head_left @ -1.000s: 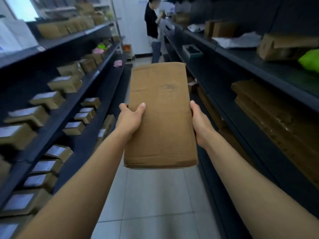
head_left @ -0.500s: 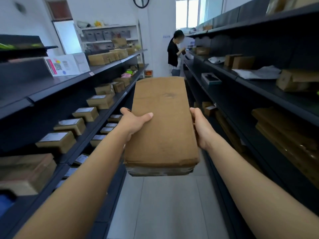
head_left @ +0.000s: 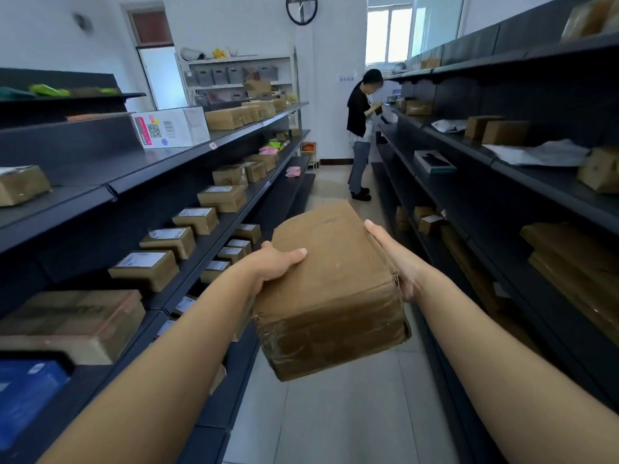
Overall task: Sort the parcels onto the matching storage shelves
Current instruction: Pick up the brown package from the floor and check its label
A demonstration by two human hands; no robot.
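I hold a brown taped cardboard parcel (head_left: 330, 289) in front of me over the aisle floor, tilted a little with its near end lower. My left hand (head_left: 273, 264) grips its left edge, thumb lying on the top face. On the opposite edge my right hand (head_left: 393, 259) clasps it, fingers along the side. Dark storage shelves (head_left: 207, 229) on the left carry rows of small labelled cardboard boxes (head_left: 144, 267). The shelves on the right (head_left: 502, 169) hold flat cartons, a few boxes and grey mail bags.
A person in a black top (head_left: 360, 135) stands at the far end of the narrow tiled aisle (head_left: 351, 413), beside the right shelves. A white printed box (head_left: 170, 127) sits on the upper left shelf. A blue package (head_left: 26, 393) lies low at the near left.
The view has lifted, showing more of the room and upper shelves. The parcel has dropped lower in view and turned slightly, its near end face now showing. Both hands keep their grip.
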